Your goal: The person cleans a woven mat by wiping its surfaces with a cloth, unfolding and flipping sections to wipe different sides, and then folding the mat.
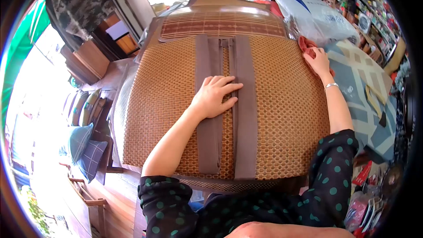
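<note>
A woven brown mat (pixel 286 105) lies folded in front of me, its two grey-brown cloth borders (pixel 245 141) running side by side down the middle with a narrow gap. My left hand (pixel 213 97) rests flat on these borders, fingers spread and pointing right across the gap. At the mat's far right edge, my right hand (pixel 318 63) is closed on a red cloth (pixel 306 44). Part of the cloth shows beyond the fingers and part beside the wrist; the rest is hidden under the hand.
Behind the mat lies another striped reddish-brown mat (pixel 220 28). Plastic-wrapped packages (pixel 317 17) sit at the back right, above a blue-grey patterned fabric (pixel 352 88). Cushions (pixel 91 158) are stacked on the left near a wooden chair (pixel 86 189). Shelves of small goods line the right side.
</note>
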Available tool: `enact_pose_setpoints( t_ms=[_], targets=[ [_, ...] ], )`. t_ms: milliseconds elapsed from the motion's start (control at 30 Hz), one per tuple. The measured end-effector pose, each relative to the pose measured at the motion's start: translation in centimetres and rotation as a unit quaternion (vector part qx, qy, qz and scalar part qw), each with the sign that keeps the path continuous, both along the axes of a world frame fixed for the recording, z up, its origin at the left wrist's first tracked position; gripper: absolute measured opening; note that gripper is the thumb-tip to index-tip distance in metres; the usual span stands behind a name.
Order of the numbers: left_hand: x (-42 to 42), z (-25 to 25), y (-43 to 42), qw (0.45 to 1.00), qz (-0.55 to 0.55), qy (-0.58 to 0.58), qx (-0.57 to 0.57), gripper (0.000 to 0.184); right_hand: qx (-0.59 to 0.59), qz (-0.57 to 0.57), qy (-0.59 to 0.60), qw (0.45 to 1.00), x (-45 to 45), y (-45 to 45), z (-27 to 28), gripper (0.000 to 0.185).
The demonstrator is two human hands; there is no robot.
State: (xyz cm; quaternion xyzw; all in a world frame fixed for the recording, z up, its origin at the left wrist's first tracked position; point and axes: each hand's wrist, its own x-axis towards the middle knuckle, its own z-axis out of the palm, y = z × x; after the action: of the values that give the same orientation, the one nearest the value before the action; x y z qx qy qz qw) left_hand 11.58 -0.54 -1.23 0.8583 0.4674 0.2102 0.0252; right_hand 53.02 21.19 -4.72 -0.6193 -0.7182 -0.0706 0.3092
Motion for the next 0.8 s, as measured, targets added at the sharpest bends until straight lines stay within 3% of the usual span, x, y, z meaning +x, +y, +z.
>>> enact_pose_setpoints(
  t_ms=[133, 300, 400, 533, 667, 800],
  targets=[
    [0.0, 0.2, 0.3, 1.000, 0.006, -0.006, 0.006, 0.043, 0.039, 0.140, -0.032, 0.989, 2.9, -8.3, -0.2, 0.041],
    [0.2, 0.2, 0.4, 0.999, -0.004, -0.028, 0.027, 0.041, -0.048, 0.223, -0.045, 0.973, 2.0, -28.1, 3.8, 0.038],
    [0.2, 0.2, 0.3, 0.999, -0.001, -0.024, 0.021, 0.041, -0.085, 0.304, -0.033, 0.948, 0.7, -34.1, 3.7, 0.040],
    [0.3, 0.3, 0.2, 0.999, 0.005, -0.021, 0.031, 0.041, -0.046, 0.326, -0.049, 0.943, -0.1, -27.9, 3.6, 0.039],
    [0.3, 0.3, 0.0, 0.999, 0.017, -0.028, 0.027, 0.041, -0.022, 0.242, 0.047, 0.969, -1.6, -12.7, 1.5, 0.039],
    [0.4, 0.2, 0.0, 0.999, 0.018, -0.035, 0.014, 0.043, -0.034, 0.065, -0.010, 0.997, -4.7, -2.6, 1.5, 0.048]
  ],
)
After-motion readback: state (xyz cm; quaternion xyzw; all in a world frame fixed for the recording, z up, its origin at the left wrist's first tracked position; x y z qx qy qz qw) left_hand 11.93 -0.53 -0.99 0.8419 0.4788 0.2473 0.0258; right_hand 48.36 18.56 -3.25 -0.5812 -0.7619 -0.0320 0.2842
